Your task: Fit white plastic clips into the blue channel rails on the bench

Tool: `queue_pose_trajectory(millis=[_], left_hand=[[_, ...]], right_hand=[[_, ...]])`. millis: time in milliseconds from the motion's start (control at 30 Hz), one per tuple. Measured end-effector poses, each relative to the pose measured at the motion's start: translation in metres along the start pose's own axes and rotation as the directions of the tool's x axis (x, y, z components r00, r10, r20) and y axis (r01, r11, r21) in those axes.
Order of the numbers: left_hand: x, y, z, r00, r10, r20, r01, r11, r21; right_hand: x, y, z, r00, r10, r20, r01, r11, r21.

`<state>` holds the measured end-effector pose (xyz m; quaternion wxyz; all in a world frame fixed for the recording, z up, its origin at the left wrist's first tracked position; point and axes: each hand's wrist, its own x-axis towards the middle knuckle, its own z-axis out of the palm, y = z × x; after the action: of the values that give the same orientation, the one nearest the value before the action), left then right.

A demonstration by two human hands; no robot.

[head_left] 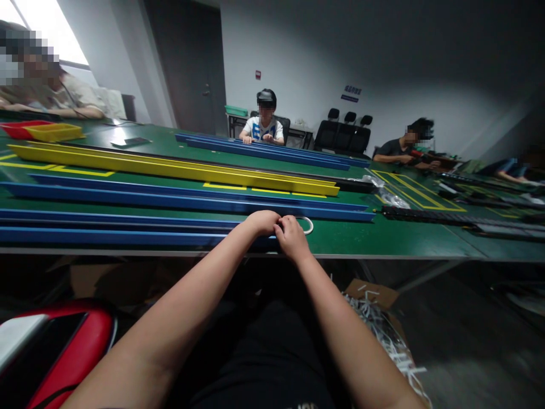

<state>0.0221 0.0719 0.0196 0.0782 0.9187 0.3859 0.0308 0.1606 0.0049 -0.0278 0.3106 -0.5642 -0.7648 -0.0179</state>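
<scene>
My left hand (264, 222) and my right hand (293, 234) meet at the right end of the nearest blue channel (128, 236), by the table's front edge. The fingers of my right hand are bent together against my left hand, whose fingertips are mostly hidden. What they pinch is too small to make out. A white ring (307, 225), perhaps a roll of tape, shows just behind and right of my right hand. Another blue channel (204, 202) lies behind my hands, and a yellow channel (179, 170) is farther back.
Dark strips (447, 217) lie on the green table (340, 241) to the right, near clear plastic wrap (392, 199). More blue channels (272, 152) lie at the far side before a seated person. Red (25, 129) and yellow (55, 133) trays stand far left. Other people sit left and right.
</scene>
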Motion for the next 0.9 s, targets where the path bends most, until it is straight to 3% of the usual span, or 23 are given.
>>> queue_pose_trajectory(millis=[233,400,533,633,733,833,900], left_hand=[[-0.022,-0.005,-0.005,0.990,-0.070,-0.126,0.071,0.997,0.003],[-0.063,-0.016,-0.006,0.966,-0.232,-0.114,0.237,0.971,0.031],[-0.091,-0.011,-0.002,0.926,-0.298,-0.231,0.322,0.944,0.075],[-0.097,-0.005,0.001,0.926,-0.248,-0.285,0.293,0.948,0.125],[-0.095,-0.005,0.002,0.937,-0.218,-0.274,0.263,0.955,0.137],[-0.093,-0.006,0.001,0.941,-0.227,-0.252,0.268,0.953,0.142],[-0.092,-0.006,0.001,0.940,-0.235,-0.247,0.275,0.951,0.142]], right_hand=[[-0.001,-0.003,0.001,1.000,0.013,0.021,-0.012,0.997,-0.082],[-0.003,-0.005,-0.001,1.000,0.019,0.000,-0.019,0.997,-0.076],[-0.005,-0.007,-0.004,1.000,0.026,-0.005,-0.026,0.997,-0.072],[-0.006,-0.011,-0.005,0.999,0.028,-0.024,-0.030,0.997,-0.069],[-0.007,-0.008,-0.010,1.000,0.015,-0.027,-0.016,0.999,-0.052],[-0.008,0.007,-0.022,1.000,-0.003,0.013,0.004,0.996,-0.091],[-0.009,0.023,-0.031,0.998,0.031,0.048,-0.020,0.979,-0.202]])
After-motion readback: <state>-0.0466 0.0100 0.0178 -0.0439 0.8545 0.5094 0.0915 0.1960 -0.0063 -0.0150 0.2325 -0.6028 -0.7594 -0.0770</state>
